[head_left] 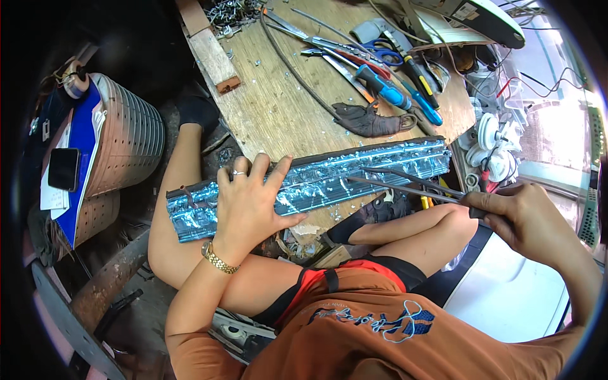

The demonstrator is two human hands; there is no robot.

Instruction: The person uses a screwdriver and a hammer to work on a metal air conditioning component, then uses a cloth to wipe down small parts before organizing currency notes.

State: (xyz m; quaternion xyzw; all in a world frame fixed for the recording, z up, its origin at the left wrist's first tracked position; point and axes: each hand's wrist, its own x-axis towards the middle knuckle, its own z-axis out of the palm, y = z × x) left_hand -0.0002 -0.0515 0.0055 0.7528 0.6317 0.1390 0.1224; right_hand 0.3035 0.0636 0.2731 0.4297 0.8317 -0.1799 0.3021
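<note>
A perforated pale plastic basket (130, 133) stands at far left, bearing a blue folder (71, 221), loose white papers (54, 201) and a black smartphone (64, 169) on top; its inside cannot be seen. To its right, the person's left hand (250, 201), with a ring and a gold-coloured wristwatch (218, 258), lies over a long ribbed strip (316, 182) faced in torn, shiny blue-silver film. The fingers are spread wide, their tips along the strip's dark far edge, the thumb by its near edge. The strip's left end lies over the person's thigh, the rest reaching across the near end of a wooden tabletop (278, 95).

Beyond it, a heap of screws (231, 12) fills a far corner near a wooden block (218, 63), while blue-handled scissors (387, 56) and a crumpled dark cloth (373, 120) lie farther right. The right hand (522, 215) has its fingers closed around a slender two-pronged metal tool (421, 189), whose parted tips lie over the middle of the strip; whether they touch it cannot be told. White spools (489, 133) sit among clear plastic at right, above a white box (510, 285) whose contents are hidden.
</note>
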